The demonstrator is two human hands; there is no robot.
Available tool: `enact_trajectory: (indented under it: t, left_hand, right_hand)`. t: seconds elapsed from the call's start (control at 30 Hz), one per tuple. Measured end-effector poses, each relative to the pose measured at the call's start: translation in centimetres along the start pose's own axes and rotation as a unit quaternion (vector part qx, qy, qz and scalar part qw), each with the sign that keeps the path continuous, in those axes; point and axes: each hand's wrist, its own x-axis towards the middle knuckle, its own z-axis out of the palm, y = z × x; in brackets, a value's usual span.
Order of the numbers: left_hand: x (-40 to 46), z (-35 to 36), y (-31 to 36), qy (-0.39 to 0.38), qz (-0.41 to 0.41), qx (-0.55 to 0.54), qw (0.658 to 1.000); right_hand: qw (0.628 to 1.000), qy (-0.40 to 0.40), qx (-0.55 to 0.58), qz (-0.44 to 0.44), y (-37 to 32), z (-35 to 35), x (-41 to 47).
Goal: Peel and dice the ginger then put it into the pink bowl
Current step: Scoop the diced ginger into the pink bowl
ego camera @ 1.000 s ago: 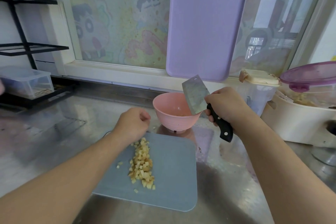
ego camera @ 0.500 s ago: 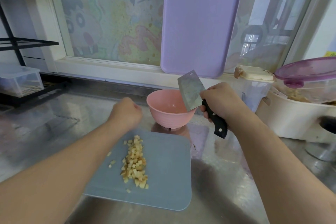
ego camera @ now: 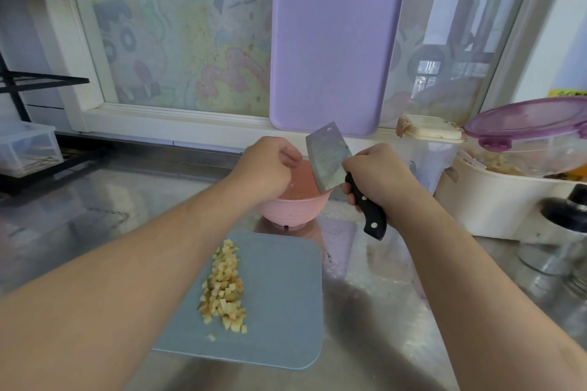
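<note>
My left hand (ego camera: 265, 168), curled shut on what I cannot see, hangs over the round pink plastic bowl (ego camera: 293, 206), presumably to drop pieces in. My right hand (ego camera: 378, 178), clamped on the black-handled steel cleaver (ego camera: 327, 162), tilts the blade clear; most pale diced ginger (ego camera: 225, 289) sits on the grey-blue plastic cutting board (ego camera: 279, 295).

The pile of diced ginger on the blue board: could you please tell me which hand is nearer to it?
Left, narrowly. The left hand is over the pink bowl, just beyond the diced ginger. The right hand, holding the cleaver, is beyond it and off to the right.
</note>
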Motion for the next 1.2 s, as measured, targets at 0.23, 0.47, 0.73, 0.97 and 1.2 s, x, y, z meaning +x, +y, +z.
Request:
enact_trajectory:
  t: [0.23, 0.47, 0.73, 0.97, 1.2]
  left_hand:
    - [-0.2, -0.1, -0.5, 0.077, 0.004, -0.045, 0.996]
    - [-0.5, 0.0, -1.0, 0.023, 0.016, -0.037, 0.999]
    - [-0.9, -0.6, -1.4, 0.061, 0.024, -0.086, 0.994]
    - [-1.1, 0.1, -1.7, 0.113, 0.039, 0.024, 0.993]
    - [-1.6, -0.1, -1.4, 0.079, 0.023, 0.027, 0.996]
  right_hand:
    - [1.0, -0.004, 0.007, 0.0, 0.0, 0.0, 0.2]
    - [1.0, -0.005, 0.001, 0.001, -0.1, 0.0, 0.0]
    - [1.0, -0.006, -0.007, 0.001, 0.1, 0.1, 0.1]
    - [1.0, -0.002, -0.013, 0.002, 0.1, 0.1, 0.3]
    - [1.0, 0.0, -0.013, 0.005, 0.1, 0.1, 0.3]
